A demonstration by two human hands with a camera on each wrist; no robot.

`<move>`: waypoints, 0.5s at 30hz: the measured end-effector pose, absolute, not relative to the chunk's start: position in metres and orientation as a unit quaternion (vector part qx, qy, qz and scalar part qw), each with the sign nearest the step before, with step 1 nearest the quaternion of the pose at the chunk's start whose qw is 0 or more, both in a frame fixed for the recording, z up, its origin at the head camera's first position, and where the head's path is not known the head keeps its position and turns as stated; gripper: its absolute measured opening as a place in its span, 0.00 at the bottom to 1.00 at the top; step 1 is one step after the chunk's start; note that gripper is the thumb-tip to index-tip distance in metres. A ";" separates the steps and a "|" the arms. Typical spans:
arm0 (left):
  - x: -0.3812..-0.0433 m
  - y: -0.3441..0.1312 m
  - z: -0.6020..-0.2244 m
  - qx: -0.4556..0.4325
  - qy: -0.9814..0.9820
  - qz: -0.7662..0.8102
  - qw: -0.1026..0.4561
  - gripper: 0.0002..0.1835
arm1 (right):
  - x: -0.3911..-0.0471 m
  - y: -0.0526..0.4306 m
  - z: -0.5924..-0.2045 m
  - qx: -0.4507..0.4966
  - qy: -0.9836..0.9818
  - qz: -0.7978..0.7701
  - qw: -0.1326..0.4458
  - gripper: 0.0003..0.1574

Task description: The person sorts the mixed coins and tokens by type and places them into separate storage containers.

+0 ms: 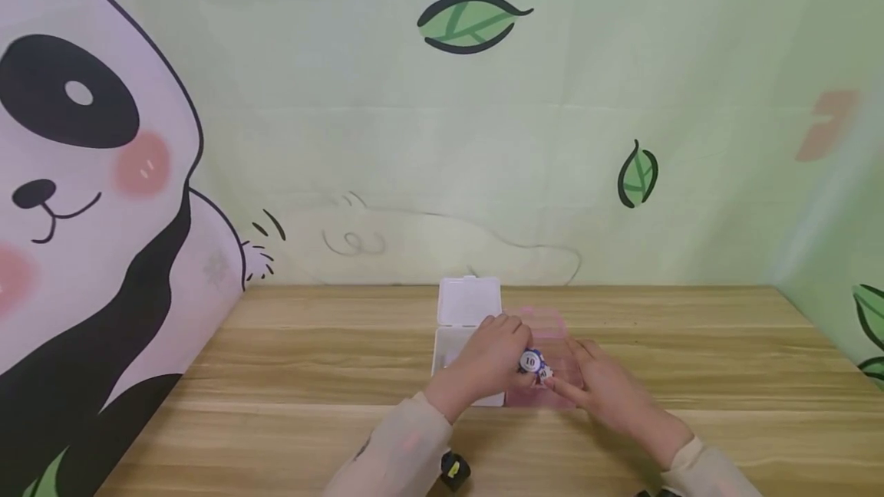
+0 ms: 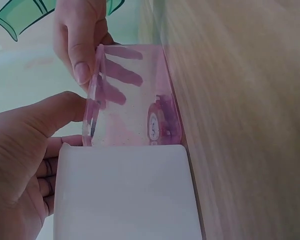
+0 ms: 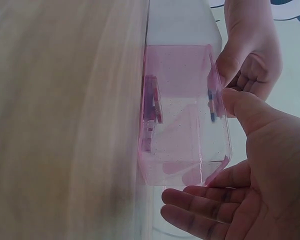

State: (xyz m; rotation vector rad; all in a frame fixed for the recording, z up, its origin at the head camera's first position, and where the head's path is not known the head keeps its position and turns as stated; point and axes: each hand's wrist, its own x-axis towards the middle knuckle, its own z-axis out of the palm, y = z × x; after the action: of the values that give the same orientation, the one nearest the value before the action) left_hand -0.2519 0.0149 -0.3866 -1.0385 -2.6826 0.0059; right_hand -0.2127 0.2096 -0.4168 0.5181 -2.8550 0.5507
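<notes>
My left hand (image 1: pixel 489 355) pinches a blue-and-white poker chip (image 1: pixel 530 361) marked 10 over the mouth of a clear pink box (image 1: pixel 542 399). A second white chip (image 1: pixel 545 374) shows just below it, close to the right thumb. My right hand (image 1: pixel 615 393) holds the pink box at its right side, thumb at the top rim and fingers along the outer wall. Through the wall in the left wrist view, a chip (image 2: pixel 154 125) stands on edge at the bottom of the box. More chips (image 3: pixel 151 102) show there in the right wrist view.
A white box (image 1: pixel 445 343) with its lid (image 1: pixel 470 300) raised stands directly left of the pink box, partly hidden by the left forearm. Both are on a wood-grain table (image 1: pixel 331 359). A printed panda cloth (image 1: pixel 345 136) hangs behind the table's far edge.
</notes>
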 end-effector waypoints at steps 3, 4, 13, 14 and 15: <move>-0.254 0.016 -0.387 -0.356 -0.926 0.015 0.125 0.20 | -0.212 0.209 -0.415 0.174 -0.963 0.187 0.087 0.52; -0.254 0.016 -0.386 -0.355 -0.927 0.017 0.119 0.20 | -0.212 0.209 -0.415 0.174 -0.963 0.188 0.085 0.52; -0.254 0.015 -0.386 -0.353 -0.928 0.013 0.115 0.19 | -0.213 0.209 -0.415 0.175 -0.962 0.194 0.081 0.51; -0.254 0.014 -0.386 -0.354 -0.928 0.010 0.115 0.19 | -0.213 0.209 -0.415 0.174 -0.962 0.195 0.081 0.51; -0.254 0.014 -0.386 -0.356 -0.927 0.007 0.116 0.20 | -0.213 0.209 -0.416 0.174 -0.962 0.196 0.081 0.51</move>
State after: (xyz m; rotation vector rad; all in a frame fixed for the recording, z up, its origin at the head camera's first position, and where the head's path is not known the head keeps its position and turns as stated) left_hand -0.2535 0.0141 -0.3860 -1.0412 -2.7159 0.0212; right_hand -0.2130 0.2091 -0.4156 0.5190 -2.8750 0.5872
